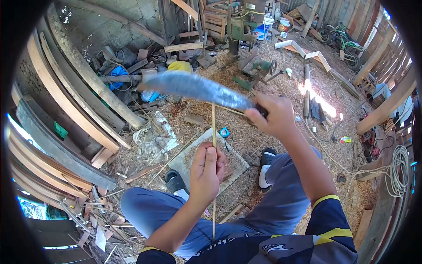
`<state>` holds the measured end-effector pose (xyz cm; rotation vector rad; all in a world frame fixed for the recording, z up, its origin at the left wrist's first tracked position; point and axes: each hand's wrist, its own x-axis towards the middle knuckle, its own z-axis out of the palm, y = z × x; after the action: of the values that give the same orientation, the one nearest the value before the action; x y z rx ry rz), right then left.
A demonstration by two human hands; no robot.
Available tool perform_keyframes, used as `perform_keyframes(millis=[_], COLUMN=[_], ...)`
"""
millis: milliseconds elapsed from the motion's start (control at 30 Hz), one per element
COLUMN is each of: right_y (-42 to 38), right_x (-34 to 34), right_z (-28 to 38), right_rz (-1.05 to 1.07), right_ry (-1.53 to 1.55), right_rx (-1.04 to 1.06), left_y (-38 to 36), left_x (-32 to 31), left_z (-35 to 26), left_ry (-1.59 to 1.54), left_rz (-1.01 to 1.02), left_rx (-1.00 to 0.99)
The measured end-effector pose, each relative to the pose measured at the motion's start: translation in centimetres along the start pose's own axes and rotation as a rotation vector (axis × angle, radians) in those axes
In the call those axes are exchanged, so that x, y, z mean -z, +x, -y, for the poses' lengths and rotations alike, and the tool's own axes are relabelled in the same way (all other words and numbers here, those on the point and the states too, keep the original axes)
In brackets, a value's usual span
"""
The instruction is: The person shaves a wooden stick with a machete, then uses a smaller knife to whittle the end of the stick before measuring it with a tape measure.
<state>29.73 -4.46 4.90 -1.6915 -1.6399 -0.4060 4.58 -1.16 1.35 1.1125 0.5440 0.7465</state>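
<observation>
My left hand (208, 169) is closed round a thin upright wooden stick (214, 121), which runs from the blade down to my lap. My right hand (274, 115) grips the dark handle of a large knife (193, 88). Its broad blade points left, slightly blurred, across the top end of the stick; whether they touch I cannot tell. Below my left hand lies a pale square board (237, 163) on the ground between my feet. A small teal round object (224, 132) rests at its upper edge.
Curved wooden planks (72, 103) lean at the left. A green machine (259, 66) stands ahead. Wood scraps and shavings cover the floor. A coiled rope (399, 171) hangs at the right, near a grey pipe (307, 90). A green bicycle (345, 44) is at the back right.
</observation>
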Motion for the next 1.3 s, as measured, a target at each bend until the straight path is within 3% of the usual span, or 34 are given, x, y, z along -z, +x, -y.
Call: perform_keyframes(millis=[100, 233, 333, 467, 667, 1067, 1300], right_y=[-0.6, -0.5, 0.2, 2.1, 0.6, -0.2, -0.4], right_x=[-0.6, -0.1, -0.9, 0.4, -0.8, -1.5, -2.4], right_z=[1.7, 2.6, 0.5, -2.1, -3.2, 0.1, 0.7], right_rz=[0.014, 0.138, 0.004, 0.051, 0.040, 0.198, 0.168], right_ry=[0.067, -0.059, -0.086, -0.147, 0.180, 0.163, 0.219], right_rx=[0.217, 0.282, 0.197, -0.359, -0.601, -0.517, -0.494], left_y=[0.1, -0.1, 0.0, 0.0, 0.2, 0.4, 1.8], left_x=[-0.3, -0.6, -0.5, 0.0, 0.4, 0.6, 2.2], left_z=[0.0, -0.2, 0.0, -0.5, -0.7, -1.5, -2.1], left_ry=[-0.017, -0.018, -0.004, -0.005, 0.058, 0.061, -0.001], left_rz=[-0.049, -0.037, -0.010, 0.031, 0.014, -0.045, -0.071], left_rx=[0.033, 0.040, -0.001, 0.022, -0.043, -0.082, -0.034])
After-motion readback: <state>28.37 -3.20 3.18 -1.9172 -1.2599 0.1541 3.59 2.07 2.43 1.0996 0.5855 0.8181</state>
